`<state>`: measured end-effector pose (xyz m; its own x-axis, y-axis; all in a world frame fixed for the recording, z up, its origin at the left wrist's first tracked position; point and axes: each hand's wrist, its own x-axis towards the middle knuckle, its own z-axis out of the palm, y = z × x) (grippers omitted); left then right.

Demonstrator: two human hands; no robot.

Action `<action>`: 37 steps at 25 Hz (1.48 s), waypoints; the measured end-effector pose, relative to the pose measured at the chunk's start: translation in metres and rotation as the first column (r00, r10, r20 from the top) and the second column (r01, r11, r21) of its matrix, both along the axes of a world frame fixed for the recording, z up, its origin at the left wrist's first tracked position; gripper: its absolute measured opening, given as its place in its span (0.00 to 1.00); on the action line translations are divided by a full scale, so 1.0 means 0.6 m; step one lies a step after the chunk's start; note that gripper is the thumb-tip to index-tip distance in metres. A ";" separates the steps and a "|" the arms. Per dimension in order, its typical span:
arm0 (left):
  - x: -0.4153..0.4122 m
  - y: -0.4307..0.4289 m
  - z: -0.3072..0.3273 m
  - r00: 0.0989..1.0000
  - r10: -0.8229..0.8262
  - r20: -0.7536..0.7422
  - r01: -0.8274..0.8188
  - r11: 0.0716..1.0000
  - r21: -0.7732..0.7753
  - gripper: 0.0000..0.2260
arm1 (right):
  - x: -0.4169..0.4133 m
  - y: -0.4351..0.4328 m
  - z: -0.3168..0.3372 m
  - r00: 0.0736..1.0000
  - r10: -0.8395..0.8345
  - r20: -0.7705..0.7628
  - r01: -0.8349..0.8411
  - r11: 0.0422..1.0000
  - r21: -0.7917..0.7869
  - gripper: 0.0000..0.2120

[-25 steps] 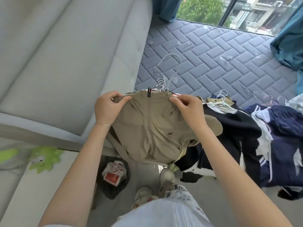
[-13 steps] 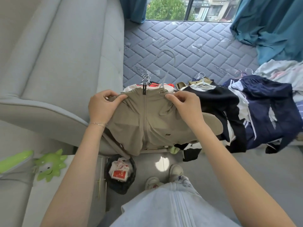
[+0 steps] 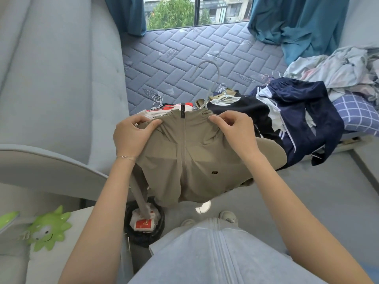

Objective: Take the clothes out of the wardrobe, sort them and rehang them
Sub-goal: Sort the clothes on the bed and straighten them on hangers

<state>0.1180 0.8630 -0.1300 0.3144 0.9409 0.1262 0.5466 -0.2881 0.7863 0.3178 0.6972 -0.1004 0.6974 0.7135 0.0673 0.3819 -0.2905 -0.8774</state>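
A khaki zip jacket [image 3: 190,160] hangs in front of me on a pale grey hanger whose hook [image 3: 209,78] rises above the collar. My left hand [image 3: 133,136] pinches the jacket's left shoulder and my right hand [image 3: 235,130] pinches the right shoulder. Behind it on the quilted mattress [image 3: 184,54] lie more clothes on hangers: a black garment [image 3: 250,111], a navy jacket with white stripes [image 3: 307,111], and a white and red piece [image 3: 164,108] under the jacket's collar.
A grey padded headboard [image 3: 61,78] fills the left. A black bin [image 3: 143,226] with rubbish stands on the floor by my shoes. A green toy [image 3: 47,230] lies at lower left. Crumpled light bedding [image 3: 338,68] and teal curtains [image 3: 297,23] are at right.
The view has tilted up and the jacket sits higher and closer. Both hands keep their hold on the shoulders, the fingers shifting slightly along the collar.
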 end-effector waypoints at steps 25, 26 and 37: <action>0.472 -0.247 -0.056 0.995 0.083 0.057 -0.081 0.996 -0.031 0.15 | 0.507 -0.195 -0.032 0.994 0.113 0.008 -0.112 0.992 -0.063 0.13; 0.483 -0.236 -0.059 0.993 0.098 0.064 -0.096 0.994 -0.045 0.16 | 0.520 -0.180 -0.033 0.993 0.118 0.008 -0.117 0.991 -0.064 0.13; 0.610 -0.053 -0.080 0.993 0.102 0.056 -0.094 0.987 -0.130 0.15 | 0.644 0.008 -0.039 0.991 0.096 0.095 -0.087 0.991 -0.101 0.12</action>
